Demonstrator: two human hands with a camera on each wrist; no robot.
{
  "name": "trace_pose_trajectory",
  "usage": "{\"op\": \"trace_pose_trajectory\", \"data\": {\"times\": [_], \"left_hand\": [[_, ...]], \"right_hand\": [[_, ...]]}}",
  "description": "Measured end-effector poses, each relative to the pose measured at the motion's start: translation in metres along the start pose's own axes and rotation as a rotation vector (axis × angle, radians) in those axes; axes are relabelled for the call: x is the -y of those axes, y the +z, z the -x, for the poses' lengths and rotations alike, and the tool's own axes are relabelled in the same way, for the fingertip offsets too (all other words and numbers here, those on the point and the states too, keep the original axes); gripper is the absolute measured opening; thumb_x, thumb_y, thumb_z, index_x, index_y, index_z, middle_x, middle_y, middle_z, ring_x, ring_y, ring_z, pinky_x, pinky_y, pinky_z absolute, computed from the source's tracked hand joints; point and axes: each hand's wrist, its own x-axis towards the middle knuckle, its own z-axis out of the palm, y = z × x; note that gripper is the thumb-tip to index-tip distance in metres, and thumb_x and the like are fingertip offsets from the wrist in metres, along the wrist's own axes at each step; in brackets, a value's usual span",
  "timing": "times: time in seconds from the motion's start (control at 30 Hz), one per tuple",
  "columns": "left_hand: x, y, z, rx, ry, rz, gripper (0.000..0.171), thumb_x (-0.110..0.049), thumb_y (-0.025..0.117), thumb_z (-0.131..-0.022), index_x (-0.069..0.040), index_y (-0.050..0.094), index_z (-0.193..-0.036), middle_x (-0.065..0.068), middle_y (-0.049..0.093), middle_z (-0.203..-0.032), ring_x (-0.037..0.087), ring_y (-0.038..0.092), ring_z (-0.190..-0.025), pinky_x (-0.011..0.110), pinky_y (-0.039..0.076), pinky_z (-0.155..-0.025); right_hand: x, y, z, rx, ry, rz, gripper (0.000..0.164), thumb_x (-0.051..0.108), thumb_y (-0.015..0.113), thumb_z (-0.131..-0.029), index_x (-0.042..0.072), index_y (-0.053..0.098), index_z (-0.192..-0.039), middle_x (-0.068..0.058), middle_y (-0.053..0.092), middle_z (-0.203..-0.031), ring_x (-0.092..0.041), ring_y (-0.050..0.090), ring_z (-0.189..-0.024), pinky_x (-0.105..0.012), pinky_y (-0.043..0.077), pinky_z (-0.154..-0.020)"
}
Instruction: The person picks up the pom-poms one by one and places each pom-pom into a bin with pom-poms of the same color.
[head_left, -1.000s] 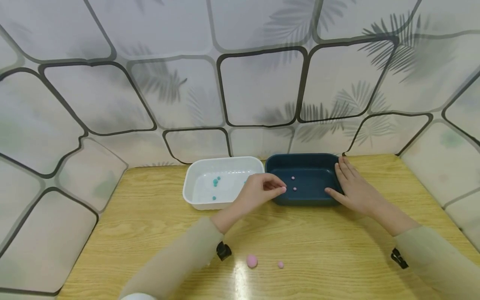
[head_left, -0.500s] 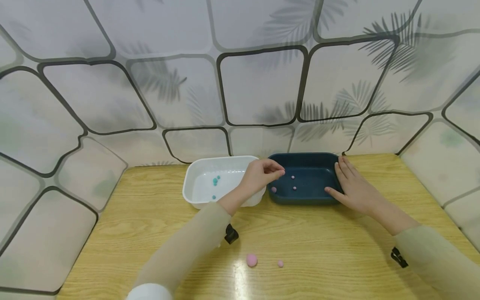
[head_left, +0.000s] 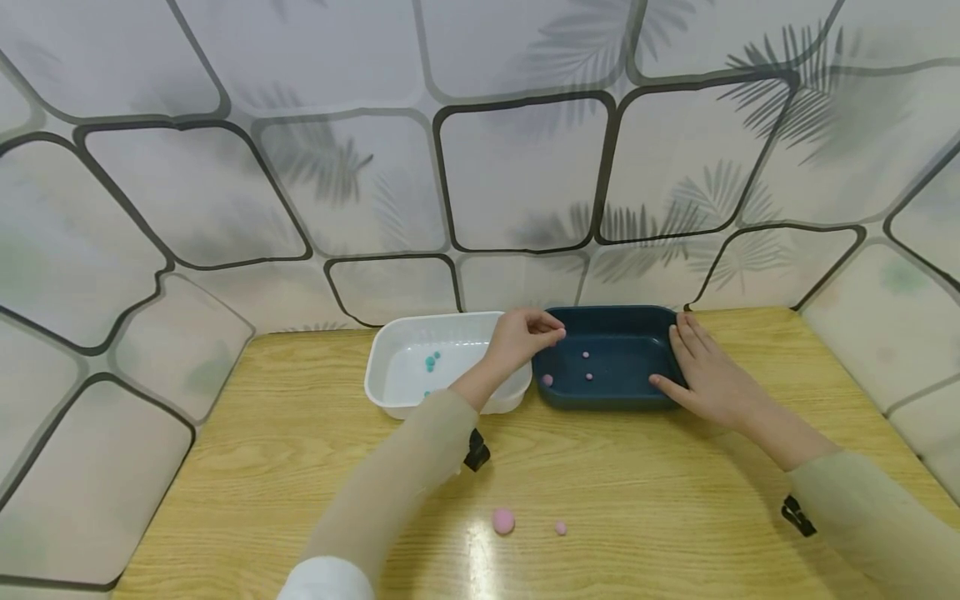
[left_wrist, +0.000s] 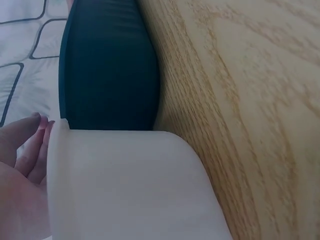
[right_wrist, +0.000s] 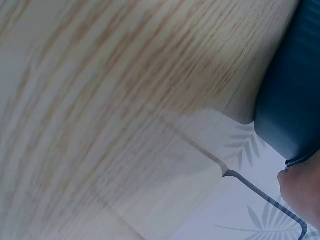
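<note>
My left hand (head_left: 517, 340) reaches over where the two trays meet, thumb and fingertips pinching a small pink ball (head_left: 561, 333). Beneath it, the white tray (head_left: 381, 379) holds several teal balls (head_left: 430, 362), some hidden by my arm. Three pink balls (head_left: 548, 380) lie inside the dark blue tray (head_left: 611, 401) alongside. With its fingers extended, my right hand (head_left: 708, 379) rests on that tray's right end. In the left wrist view, the left fingertips show just past the white tray's rim (left_wrist: 59, 165). Only part of the right hand (right_wrist: 302, 190) appears in the right wrist view.
A larger pink ball (head_left: 503, 521) and a smaller pink ball (head_left: 561, 528) lie on the wooden table (head_left: 637, 492) near the front. Patterned fabric walls (head_left: 525, 175) enclose the back and sides, close behind both trays.
My left hand has moved up and slightly back left from the dark blue tray's near edge, uncovering a pink ball in that tray's left end. The right hand has stayed in place.
</note>
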Motion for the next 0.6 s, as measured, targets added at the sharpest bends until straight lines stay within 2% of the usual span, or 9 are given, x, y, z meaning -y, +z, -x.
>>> {"op": "trace_pose_trajectory", "data": {"times": [0.4, 0.6], "left_hand": [[0.0041, 0.0038, -0.0078, -0.046, -0.053, -0.068, 0.017, -0.019, 0.079, -0.098, -0.005, 0.084, -0.108, 0.012, 0.083, -0.104, 0.028, 0.079, -0.095, 0.019, 0.059, -0.073], [0.0046, 0.0061, -0.0102, -0.063, -0.080, -0.059, 0.018, -0.020, 0.079, -0.098, -0.006, 0.084, -0.107, 0.012, 0.084, -0.099, 0.027, 0.079, -0.091, 0.020, 0.059, -0.071]], "right_hand": [[0.0023, -0.0021, 0.0005, 0.005, 0.003, -0.015, 0.102, 0.057, 0.052, -0.108, -0.019, 0.011, -0.162, -0.038, -0.004, -0.173, -0.053, -0.003, -0.162, -0.067, 0.011, -0.132], [0.0021, -0.0016, 0.0000, 0.006, 0.007, -0.022, 0.102, 0.057, 0.052, -0.108, -0.019, 0.010, -0.162, -0.037, -0.005, -0.173, -0.053, -0.004, -0.162, -0.067, 0.010, -0.132]]}}
